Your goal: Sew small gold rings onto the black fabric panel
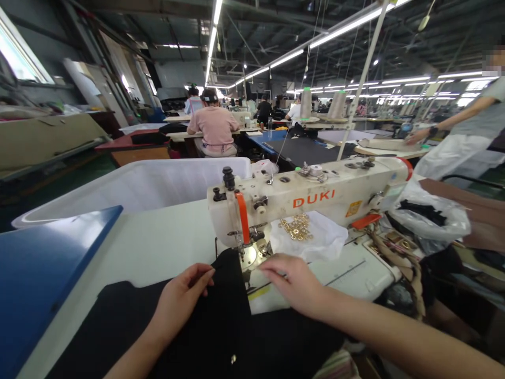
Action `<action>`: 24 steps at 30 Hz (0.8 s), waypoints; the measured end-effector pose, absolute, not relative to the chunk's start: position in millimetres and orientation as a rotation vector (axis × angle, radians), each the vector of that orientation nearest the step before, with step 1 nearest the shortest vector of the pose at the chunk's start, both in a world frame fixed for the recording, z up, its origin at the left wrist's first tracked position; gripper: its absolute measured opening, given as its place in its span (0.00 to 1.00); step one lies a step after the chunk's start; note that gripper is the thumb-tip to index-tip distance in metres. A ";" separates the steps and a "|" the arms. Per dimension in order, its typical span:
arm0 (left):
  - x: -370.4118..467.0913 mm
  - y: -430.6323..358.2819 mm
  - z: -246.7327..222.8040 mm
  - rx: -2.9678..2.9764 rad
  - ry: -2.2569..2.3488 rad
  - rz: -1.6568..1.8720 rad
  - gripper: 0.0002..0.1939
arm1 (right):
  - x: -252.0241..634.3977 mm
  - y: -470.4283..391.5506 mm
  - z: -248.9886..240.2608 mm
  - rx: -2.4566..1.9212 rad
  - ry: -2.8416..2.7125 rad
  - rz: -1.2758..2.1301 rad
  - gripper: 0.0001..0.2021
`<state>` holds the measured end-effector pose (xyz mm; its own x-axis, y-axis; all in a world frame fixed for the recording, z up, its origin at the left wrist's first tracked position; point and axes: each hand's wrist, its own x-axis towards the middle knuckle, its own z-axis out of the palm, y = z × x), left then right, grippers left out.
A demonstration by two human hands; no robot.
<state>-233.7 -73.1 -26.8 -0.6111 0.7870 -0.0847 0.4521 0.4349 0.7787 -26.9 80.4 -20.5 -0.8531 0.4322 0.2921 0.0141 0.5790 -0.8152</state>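
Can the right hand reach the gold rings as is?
Probably yes: the rings lie just beyond the right hand, and nothing visible blocks the near side; the machine seems to crowd only the far side.

Black cloth [213,326]: lower part cut off by the bottom edge. Left hand [183,295]: forearm cropped below; any grip on the cloth unclear. Right hand [295,284]: forearm cropped; anything between its fingertips too small to tell. Metal piece [233,359] on the cloth: too small to identify. Gold-coloured fittings [296,227]: heaped, single shapes indistinct. Yellow label [353,209]: wording illegible. Clear bag [424,213]: dark contents unidentifiable. Striped fabric [339,366]: cropped below. Blue panel [51,273]: cropped left. Standing person [473,126]: cropped right.
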 end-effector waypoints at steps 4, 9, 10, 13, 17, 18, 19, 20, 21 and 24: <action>-227.8 -77.1 -34.6 1.077 2.338 1.007 0.21 | -21.5 147.8 -3.1 -0.720 -2.526 0.744 0.11; -227.1 -76.4 -30.7 1.054 2.369 1.016 0.21 | -48.5 178.5 1.9 -0.805 -2.621 0.861 0.10; -227.3 -76.3 -30.3 1.049 2.373 1.024 0.21 | -50.1 176.4 3.1 -0.790 -2.650 0.917 0.09; -228.0 -76.3 -31.0 1.044 2.372 1.029 0.22 | -40.0 161.6 11.3 -0.692 -2.715 1.069 0.08; -230.1 -76.6 -33.8 1.059 2.365 1.002 0.22 | -8.4 141.3 28.8 -0.421 -2.633 1.345 0.08; -230.5 -76.8 -34.1 1.060 2.363 0.999 0.22 | -2.0 139.7 31.7 -0.398 -2.581 1.411 0.08; -230.7 -77.0 -34.1 1.059 2.361 1.002 0.22 | 2.5 140.1 33.0 -0.421 -2.528 1.434 0.08; -230.8 -77.2 -33.9 1.057 2.356 1.007 0.23 | 4.7 142.6 32.8 -0.477 -2.486 1.397 0.08; -230.8 -77.5 -33.5 1.051 2.351 1.014 0.23 | 4.6 146.9 30.9 -0.552 -2.486 1.285 0.08; -230.3 -78.1 -32.1 1.037 2.337 1.032 0.23 | -9.2 165.3 18.7 -0.739 -2.635 0.778 0.09</action>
